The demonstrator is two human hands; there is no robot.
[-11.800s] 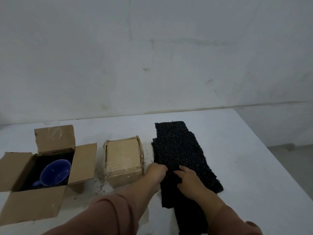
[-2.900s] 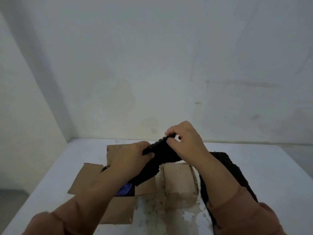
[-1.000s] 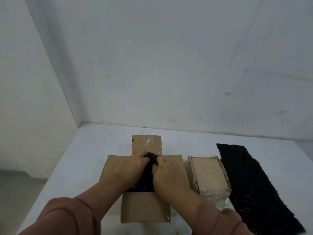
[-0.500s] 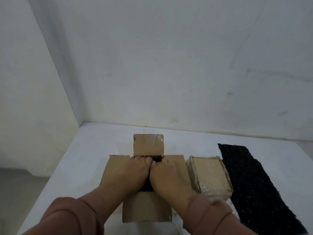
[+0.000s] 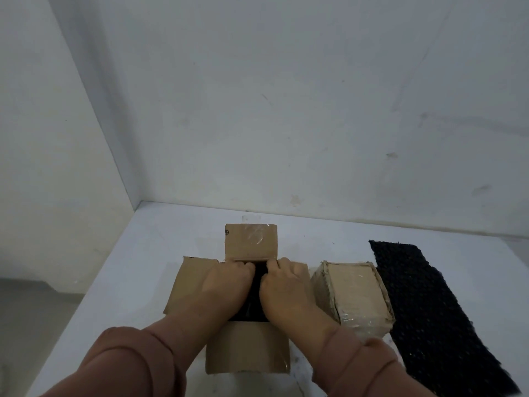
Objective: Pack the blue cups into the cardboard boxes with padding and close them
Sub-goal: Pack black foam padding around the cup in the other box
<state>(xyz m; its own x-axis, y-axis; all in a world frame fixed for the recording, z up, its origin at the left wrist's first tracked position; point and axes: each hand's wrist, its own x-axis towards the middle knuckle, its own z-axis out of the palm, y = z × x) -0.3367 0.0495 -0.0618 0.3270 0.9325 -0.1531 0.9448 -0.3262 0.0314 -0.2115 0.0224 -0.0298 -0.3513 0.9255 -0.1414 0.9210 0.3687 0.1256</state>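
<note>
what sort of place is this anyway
Probably a plain room used as a makeshift packing spot: a white table set in the corner of bare, marked walls, with an open cardboard box, a closed box and a black padding sheet on it.

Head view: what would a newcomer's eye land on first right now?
The left hand and right hand press side by side on black padding inside the open cardboard box mid-table, its flaps splayed out. Just right of it sits a closed taped box, then a black padding sheet lying flat along the right side of the table.
</note>
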